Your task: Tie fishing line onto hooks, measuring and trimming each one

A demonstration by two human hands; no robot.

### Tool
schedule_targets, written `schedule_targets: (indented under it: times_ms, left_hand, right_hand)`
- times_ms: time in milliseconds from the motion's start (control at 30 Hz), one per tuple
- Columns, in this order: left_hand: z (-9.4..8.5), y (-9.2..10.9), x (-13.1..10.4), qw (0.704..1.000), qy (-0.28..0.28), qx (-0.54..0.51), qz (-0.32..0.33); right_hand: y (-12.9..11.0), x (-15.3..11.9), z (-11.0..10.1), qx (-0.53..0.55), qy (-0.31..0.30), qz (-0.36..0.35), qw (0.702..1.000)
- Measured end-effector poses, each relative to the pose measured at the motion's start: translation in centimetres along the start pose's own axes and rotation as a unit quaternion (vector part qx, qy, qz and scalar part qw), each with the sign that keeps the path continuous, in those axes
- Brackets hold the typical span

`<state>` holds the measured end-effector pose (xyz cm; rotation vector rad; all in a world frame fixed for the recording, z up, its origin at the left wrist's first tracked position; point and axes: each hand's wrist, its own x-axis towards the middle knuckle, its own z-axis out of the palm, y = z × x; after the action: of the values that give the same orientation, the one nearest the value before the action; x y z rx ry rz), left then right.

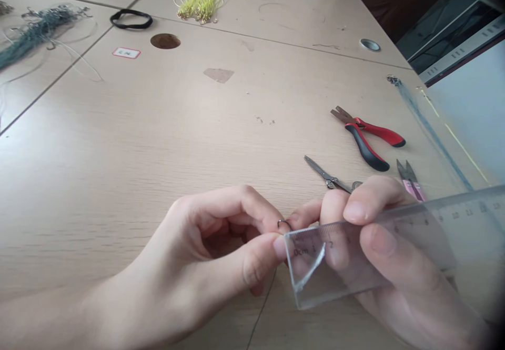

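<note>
Over the table (158,139), the left hand (201,266) pinches thumb and finger together on a hook (284,222) at the end of the ruler (430,223); the right hand (410,266) clamps the ruler, light, stiff, probably slick. Hook: tiny, likely sharp, best held by the shank.

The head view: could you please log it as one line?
left hand: pinching small dark hook | right hand: gripping clear ruler | ruler: zero end by hook | nearby: scissors, red-and-black pliers

clear ruler (430,234) | slanted | small dark hook (283,221) | at zero end
</note>
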<state>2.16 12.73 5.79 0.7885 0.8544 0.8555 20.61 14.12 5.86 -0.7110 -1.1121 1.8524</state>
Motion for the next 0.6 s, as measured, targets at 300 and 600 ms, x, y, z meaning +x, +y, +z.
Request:
schedule_targets:
  times_ms: [300,600]
  left_hand:
    - [0.14,0.31,0.22,1.0,0.003,-0.005,-0.011]
    - [0.03,-0.04,0.14,1.0,0.001,0.01,-0.007]
  right_hand:
    - [-0.04,0.02,-0.04,0.022,-0.007,0.0,1.0]
    - [-0.1,-0.03,-0.25,-0.032,0.007,-0.022,0.999]
